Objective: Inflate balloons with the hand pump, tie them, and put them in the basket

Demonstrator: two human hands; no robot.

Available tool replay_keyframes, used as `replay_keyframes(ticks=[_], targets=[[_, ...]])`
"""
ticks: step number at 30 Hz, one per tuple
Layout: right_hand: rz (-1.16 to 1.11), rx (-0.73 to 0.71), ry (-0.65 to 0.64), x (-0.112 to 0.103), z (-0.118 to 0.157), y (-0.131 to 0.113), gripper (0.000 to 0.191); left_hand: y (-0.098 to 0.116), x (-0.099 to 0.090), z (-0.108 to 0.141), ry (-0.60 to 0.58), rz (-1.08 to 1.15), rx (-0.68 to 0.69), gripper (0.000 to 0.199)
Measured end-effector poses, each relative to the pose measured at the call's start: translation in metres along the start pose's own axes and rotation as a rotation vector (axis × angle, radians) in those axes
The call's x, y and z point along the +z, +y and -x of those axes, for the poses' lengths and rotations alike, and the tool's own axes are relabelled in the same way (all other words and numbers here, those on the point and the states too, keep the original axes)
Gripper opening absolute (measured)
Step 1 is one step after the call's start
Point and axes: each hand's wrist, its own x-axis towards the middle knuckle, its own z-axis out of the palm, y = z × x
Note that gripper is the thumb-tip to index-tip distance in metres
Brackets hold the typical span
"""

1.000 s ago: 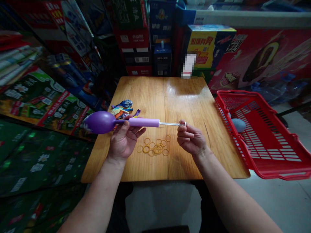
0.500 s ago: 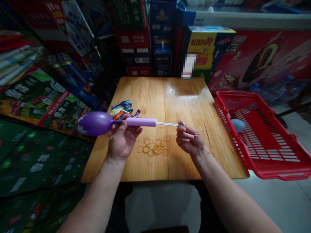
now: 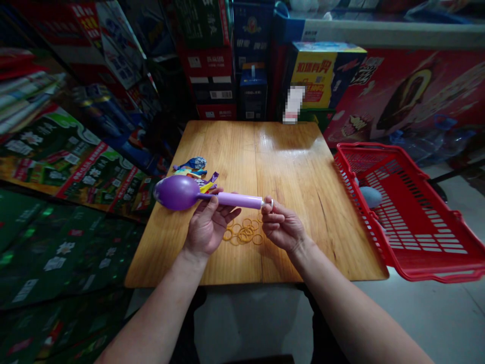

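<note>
A partly inflated purple balloon [image 3: 177, 192] is fitted over the left end of a lilac balloon pump [image 3: 240, 200]. My left hand [image 3: 206, 225] is closed around the balloon's neck and the pump's near end, thumb on top. At the pump's other end, my right hand [image 3: 283, 222] grips the white handle, and the rod is pushed nearly all the way in. Below the pump, several yellow rubber bands [image 3: 244, 233] lie in a loose pile on the wooden table [image 3: 291, 156]. Behind my left hand are several uninflated balloons [image 3: 195, 164] in mixed colours, partly covered.
To the right stands a red basket [image 3: 411, 258] with a grey-blue balloon [image 3: 370, 196] inside. Stacked cartons [image 3: 212, 65] border the table's back edge, near a yellow and blue box [image 3: 314, 73]. Green cases [image 3: 68, 242] fill the left side.
The pump rod has gone from drawn out to nearly fully in. My left hand, with pump and balloon, has shifted right, while my right hand has moved slightly left.
</note>
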Motion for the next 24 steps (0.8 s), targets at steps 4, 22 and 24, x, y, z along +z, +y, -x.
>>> replay_keyframes(ticks=[4,22,24], targets=[[-0.016,0.001,0.029,-0.002,-0.003,0.004,0.01,-0.003,0.0,0.0,0.008,-0.01,-0.008,0.024],[0.089,-0.006,-0.042,-0.004,-0.003,0.004,0.005,-0.005,-0.002,0.0,0.004,0.018,0.017,0.024],[0.113,-0.003,-0.048,-0.001,-0.001,-0.003,0.007,-0.002,-0.004,-0.003,0.017,0.03,0.013,0.023]])
